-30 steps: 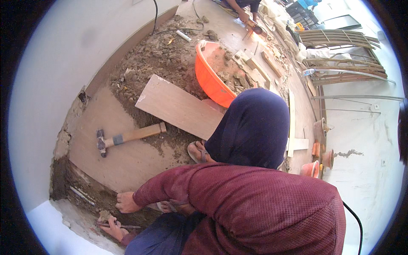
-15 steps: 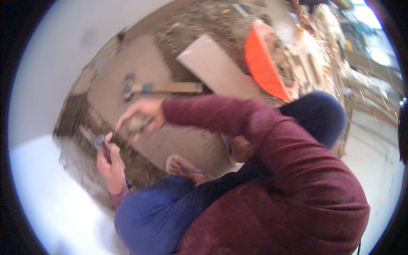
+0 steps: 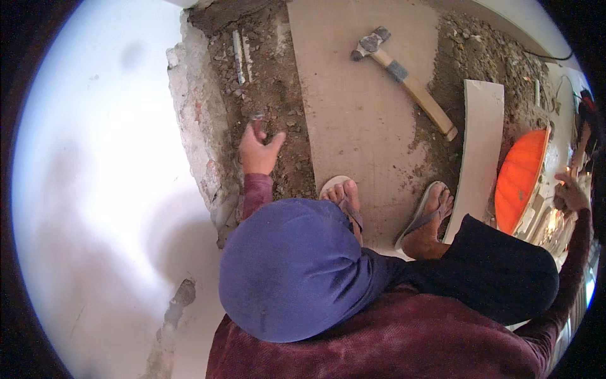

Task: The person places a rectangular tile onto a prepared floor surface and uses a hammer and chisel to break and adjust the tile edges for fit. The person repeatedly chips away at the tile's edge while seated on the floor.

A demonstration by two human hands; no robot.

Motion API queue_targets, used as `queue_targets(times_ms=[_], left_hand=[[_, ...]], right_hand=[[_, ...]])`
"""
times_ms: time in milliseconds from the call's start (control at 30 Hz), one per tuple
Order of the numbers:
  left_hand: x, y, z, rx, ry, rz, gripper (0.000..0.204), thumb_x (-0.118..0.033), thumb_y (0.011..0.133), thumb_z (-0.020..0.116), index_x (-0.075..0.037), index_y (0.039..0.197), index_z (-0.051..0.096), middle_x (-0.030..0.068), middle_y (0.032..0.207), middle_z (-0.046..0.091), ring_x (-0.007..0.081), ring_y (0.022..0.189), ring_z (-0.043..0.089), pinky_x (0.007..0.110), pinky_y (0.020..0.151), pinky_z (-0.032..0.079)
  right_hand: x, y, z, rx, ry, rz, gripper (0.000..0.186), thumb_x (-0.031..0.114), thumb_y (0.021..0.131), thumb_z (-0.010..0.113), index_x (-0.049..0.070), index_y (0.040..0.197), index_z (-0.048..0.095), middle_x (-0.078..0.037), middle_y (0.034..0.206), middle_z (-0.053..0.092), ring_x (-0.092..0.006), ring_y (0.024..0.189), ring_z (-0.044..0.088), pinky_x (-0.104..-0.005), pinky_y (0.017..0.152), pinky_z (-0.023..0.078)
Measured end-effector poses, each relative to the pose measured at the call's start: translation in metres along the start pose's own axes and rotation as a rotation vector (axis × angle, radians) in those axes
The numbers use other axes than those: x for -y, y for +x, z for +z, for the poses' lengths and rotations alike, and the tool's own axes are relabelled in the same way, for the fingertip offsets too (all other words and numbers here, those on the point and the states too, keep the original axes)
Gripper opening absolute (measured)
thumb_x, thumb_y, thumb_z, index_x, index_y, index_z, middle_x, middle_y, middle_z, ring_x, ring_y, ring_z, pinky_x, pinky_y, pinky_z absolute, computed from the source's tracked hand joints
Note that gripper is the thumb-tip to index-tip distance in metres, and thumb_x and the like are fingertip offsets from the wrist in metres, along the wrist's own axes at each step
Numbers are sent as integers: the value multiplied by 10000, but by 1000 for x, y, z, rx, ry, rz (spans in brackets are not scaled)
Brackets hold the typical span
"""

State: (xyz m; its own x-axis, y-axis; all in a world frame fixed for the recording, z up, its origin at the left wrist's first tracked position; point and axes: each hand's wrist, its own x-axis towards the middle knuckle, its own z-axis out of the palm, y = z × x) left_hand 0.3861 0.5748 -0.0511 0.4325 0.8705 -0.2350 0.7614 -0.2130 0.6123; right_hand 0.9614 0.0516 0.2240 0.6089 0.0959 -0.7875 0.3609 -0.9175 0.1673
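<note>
My left hand (image 3: 259, 153) is closed round a small hand tool with a dark red handle (image 3: 257, 125), low over the dug-up soil strip beside the wall. The tool's far end is blurred and cannot be made out. Far to the right, my right hand (image 3: 574, 194) reaches over the orange basin (image 3: 521, 183), its fingers curled about a grey lump of rubble (image 3: 560, 202). A hammer (image 3: 413, 88) with a wooden handle lies on the flat board between soil strips, apart from both hands.
Broken plaster edges the white wall (image 3: 202, 126) at left. A pale pipe (image 3: 238, 57) sticks out of the soil (image 3: 278, 114). A long pale panel (image 3: 483, 139) lies between my sandalled foot (image 3: 429, 221) and the basin. Bright sparks or glints show past the basin.
My view has turned. My right hand has swung from near my left hand out to the basin at far right with the lump. My left hand keeps the tool over the soil.
</note>
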Motion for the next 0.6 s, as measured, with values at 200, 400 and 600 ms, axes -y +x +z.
queue_targets(times_ms=[200, 400, 600], left_hand=[[9, 37, 14, -139, 287, 75, 609, -310, 662, 804, -33, 1143, 551, 195, 978, 621, 355, 908, 601, 422, 778, 472], [-30, 56, -30, -198, 166, -48, 483, -287, 751, 734, -51, 1130, 549, 181, 1007, 614, 351, 968, 595, 436, 801, 473], [-21, 20, 17, -18, 261, 130, 419, -185, 737, 749, -88, 1088, 540, 167, 985, 619, 340, 941, 605, 438, 771, 478]], right_hand=[[154, 31, 19, -584, -503, -596, 437, 192, 886, 584, 68, 1290, 473, -160, 1314, 486, -325, 1245, 440, -402, 1026, 358], [353, -8, 57, -135, -195, -1039, 301, 171, 871, 531, 23, 1131, 559, -134, 1144, 578, -313, 1033, 574, -400, 944, 446], [392, 30, 136, -189, -367, -1088, 338, 212, 858, 557, 30, 1143, 549, -165, 1158, 553, -353, 1098, 530, -420, 938, 450]])
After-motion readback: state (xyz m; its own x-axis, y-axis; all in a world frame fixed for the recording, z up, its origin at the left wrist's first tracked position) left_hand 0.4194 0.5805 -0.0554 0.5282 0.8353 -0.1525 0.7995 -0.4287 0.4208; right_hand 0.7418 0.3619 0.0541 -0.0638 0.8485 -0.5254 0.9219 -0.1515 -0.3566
